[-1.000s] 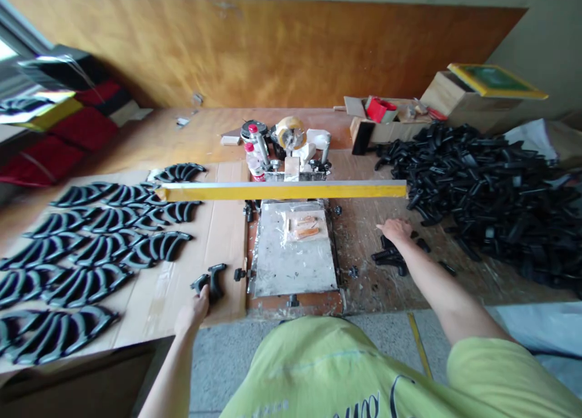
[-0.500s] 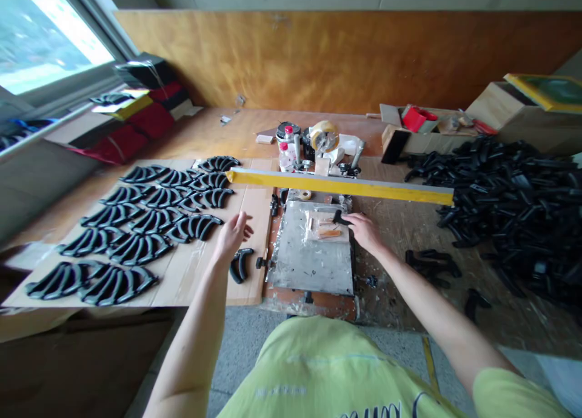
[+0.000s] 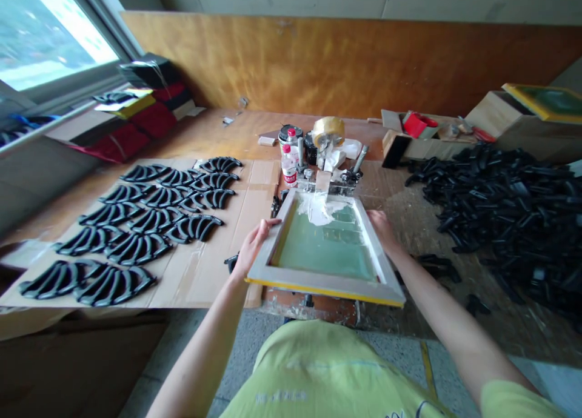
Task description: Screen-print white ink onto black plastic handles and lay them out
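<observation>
A screen printing frame [image 3: 390,280] with green mesh lies lowered in front of me, hinged at its far side, its near edge slightly raised. White ink [image 3: 321,213] is smeared on the far part of the mesh. At the frame's left side, my left hand [image 3: 254,243] has its thumb on the top edge and its fingers curled below. My right hand [image 3: 382,229] is closed at the right side, its fingertips partly hidden. The metal plate and whatever lies on it are covered by the frame. A black curved handle [image 3: 231,262] shows partly behind my left hand.
Rows of black curved handles [image 3: 139,246] lie on cardboard [image 3: 195,272] at left. A heap of black handles [image 3: 504,212] covers the right side. Behind the frame stand red-capped bottles [image 3: 289,166] and a tape roll [image 3: 328,130]. Boxes [image 3: 422,142] stand at back right.
The raised screen frame has come down over the plate and the small black handle that my right hand held there. Both hands have moved to the frame's sides.
</observation>
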Tool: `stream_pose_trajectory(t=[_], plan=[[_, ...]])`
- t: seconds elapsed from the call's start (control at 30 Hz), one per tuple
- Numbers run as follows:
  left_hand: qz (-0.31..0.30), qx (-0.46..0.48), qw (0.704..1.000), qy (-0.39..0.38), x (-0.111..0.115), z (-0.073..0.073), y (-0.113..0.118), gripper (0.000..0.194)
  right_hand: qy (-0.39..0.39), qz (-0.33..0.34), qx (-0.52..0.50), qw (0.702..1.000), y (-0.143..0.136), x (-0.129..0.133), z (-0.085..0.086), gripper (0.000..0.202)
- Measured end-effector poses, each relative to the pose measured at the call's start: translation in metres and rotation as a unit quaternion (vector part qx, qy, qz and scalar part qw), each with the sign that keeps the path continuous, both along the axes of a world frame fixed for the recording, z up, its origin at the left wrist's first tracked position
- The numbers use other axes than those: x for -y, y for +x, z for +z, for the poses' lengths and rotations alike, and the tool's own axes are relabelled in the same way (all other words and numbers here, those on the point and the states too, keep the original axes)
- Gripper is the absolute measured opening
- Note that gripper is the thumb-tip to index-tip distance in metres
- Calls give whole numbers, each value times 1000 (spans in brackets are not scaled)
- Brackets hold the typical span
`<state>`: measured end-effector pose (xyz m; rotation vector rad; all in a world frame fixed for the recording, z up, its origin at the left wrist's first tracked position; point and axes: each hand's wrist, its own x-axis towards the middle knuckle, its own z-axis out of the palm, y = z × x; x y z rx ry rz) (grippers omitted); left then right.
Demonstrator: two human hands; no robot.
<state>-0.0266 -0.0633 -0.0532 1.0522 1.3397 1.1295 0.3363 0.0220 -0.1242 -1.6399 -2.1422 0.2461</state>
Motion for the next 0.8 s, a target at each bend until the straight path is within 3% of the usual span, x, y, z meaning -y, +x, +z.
stream_pose_trajectory(t=[0.1,0.2,0.3,0.4,0.5,0.63,0.8], plan=[[-4,-13,997,-75,19,-44,0,69,65,-35,-29,997,-10,-31,26,36],[12,-49,993,-103,23,-80,4,78,106,56,-6,993,-62,-62,45,57],[4,-87,991,-105,20,-98,4,74,41,108,73,991,-110,-74,48,40],[-6,-104,989,-107,19,-102,1,70,-10,135,130,982,-122,-60,38,13],[4,-93,990,-108,21,-100,2,67,10,226,146,963,-105,-33,32,12],[37,-75,990,-110,24,-94,6,63,-4,349,115,930,-86,-17,39,12],[44,-78,990,-107,23,-89,6,60,16,281,71,957,-91,-14,34,15]])
